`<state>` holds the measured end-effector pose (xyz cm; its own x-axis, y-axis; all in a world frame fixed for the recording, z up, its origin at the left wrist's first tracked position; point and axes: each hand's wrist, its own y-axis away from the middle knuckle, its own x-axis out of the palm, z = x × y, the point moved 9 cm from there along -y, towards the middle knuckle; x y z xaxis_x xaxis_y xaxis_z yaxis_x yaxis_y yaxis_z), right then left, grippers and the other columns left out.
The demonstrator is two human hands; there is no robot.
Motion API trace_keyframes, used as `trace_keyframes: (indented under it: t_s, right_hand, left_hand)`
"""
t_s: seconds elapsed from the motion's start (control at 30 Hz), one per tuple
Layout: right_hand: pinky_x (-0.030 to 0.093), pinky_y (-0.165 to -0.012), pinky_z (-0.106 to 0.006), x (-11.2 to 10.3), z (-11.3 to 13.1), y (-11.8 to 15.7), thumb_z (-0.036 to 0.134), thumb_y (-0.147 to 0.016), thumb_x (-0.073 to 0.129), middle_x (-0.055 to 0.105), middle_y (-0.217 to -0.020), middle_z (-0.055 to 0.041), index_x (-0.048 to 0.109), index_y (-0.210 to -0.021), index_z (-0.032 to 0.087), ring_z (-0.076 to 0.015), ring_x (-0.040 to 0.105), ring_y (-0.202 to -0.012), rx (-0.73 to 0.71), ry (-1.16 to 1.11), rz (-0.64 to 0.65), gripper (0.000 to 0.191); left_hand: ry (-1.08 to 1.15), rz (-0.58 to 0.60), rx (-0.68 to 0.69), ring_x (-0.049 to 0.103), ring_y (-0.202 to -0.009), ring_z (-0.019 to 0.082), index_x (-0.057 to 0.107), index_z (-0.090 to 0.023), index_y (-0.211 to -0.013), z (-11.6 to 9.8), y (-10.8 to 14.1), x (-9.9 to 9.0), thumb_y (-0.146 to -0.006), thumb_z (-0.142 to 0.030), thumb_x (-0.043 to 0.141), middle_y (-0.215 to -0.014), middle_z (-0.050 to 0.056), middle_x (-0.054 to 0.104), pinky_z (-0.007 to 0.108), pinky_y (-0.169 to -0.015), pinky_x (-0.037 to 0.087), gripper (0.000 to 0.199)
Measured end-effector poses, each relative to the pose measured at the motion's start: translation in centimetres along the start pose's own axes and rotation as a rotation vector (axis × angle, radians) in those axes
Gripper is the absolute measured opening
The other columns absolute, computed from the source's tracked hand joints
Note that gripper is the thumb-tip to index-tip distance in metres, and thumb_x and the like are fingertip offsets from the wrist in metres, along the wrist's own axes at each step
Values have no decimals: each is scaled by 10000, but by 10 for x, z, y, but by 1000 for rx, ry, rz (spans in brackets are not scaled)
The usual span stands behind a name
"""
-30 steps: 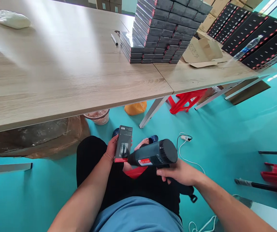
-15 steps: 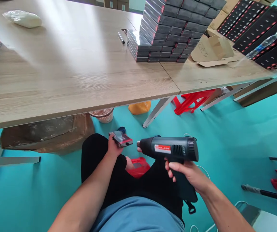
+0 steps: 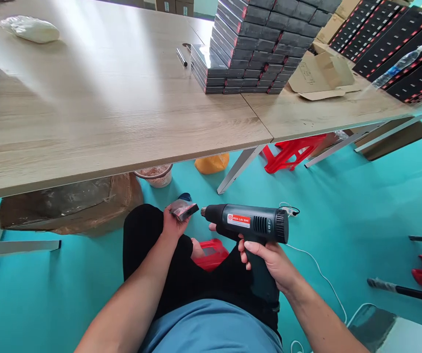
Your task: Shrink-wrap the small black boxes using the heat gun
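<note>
A small dark box in clear film (image 3: pixel 183 209) is held in my left hand (image 3: pixel 173 225) above my left knee, its fingers closed round it. My right hand (image 3: pixel 266 260) grips the handle of a black heat gun (image 3: pixel 250 220) with a red-and-white label. The gun's metal nozzle points left and sits just short of the box's right end, apart from it. Part of the box is hidden behind my left fingers. A white cord (image 3: pixel 319 267) runs over the floor on the right.
On the wooden table (image 3: pixel 122 117) ahead stand a tall stack of dark wrapped boxes (image 3: pixel 248 63), a pen (image 3: pixel 181 57), a flattened carton (image 3: pixel 321 76) and a plastic-wrapped bundle (image 3: pixel 30 29). Underneath are a large lined carton (image 3: pixel 67 201), a waste bin (image 3: pixel 157 176) and a yellow bag (image 3: pixel 212 163).
The heat gun has moved left and slightly up, bringing its nozzle nearer to the box. My left hand has tilted the box, so its end face has turned.
</note>
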<state>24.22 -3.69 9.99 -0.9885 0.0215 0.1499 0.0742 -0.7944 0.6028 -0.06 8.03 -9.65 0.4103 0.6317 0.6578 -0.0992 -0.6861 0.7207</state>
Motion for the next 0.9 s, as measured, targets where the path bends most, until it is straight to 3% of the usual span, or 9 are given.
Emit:
trace_keyframes:
  t_s: [0.13, 0.3, 0.4, 0.6, 0.9]
  right_hand:
    - [534, -558, -252, -13, -4, 7, 416, -744, 838, 716, -867, -55, 747, -1033, 156, -152, 635, -672, 38, -168, -51, 399]
    - [533, -538, -236, -28, -4, 17, 383, -731, 844, 716, -843, -56, 763, -1002, 158, -148, 638, -656, 112, -233, -61, 362]
    - [540, -542, -234, -37, -2, 24, 375, -722, 850, 722, -846, -61, 769, -1002, 162, -153, 652, -662, 152, -205, -70, 361]
    - [551, -549, -249, -40, -5, 28, 382, -731, 843, 731, -863, -68, 764, -1021, 168, -166, 667, -675, 191, -119, -30, 370]
    - [558, -581, -272, -25, -2, 20, 442, -746, 838, 733, -878, -70, 747, -1027, 155, -170, 655, -686, 116, 24, 2, 411]
  left_hand:
    - [25, -48, 49, 740, -870, 241, 641, -145, -1170, -2, 3, -1, -848, -221, 488, -987, 104, 742, 364, -757, 624, 363]
    - [2, 31, 63, 722, -804, 293, 674, -167, -1045, -3, 11, 5, -637, -182, 555, -872, 94, 733, 457, -782, 608, 424]
    - [-24, 45, 49, 693, -729, 283, 664, -159, -932, -2, 12, 5, -569, -177, 558, -789, 91, 704, 447, -743, 598, 379]
    - [-63, 69, 62, 685, -730, 269, 666, -164, -882, -2, 7, 3, -571, -161, 553, -793, 87, 703, 408, -728, 589, 331]
    - [-116, 65, 72, 690, -730, 277, 628, -191, -821, -2, 4, -1, -569, -157, 558, -728, 68, 687, 434, -762, 595, 264]
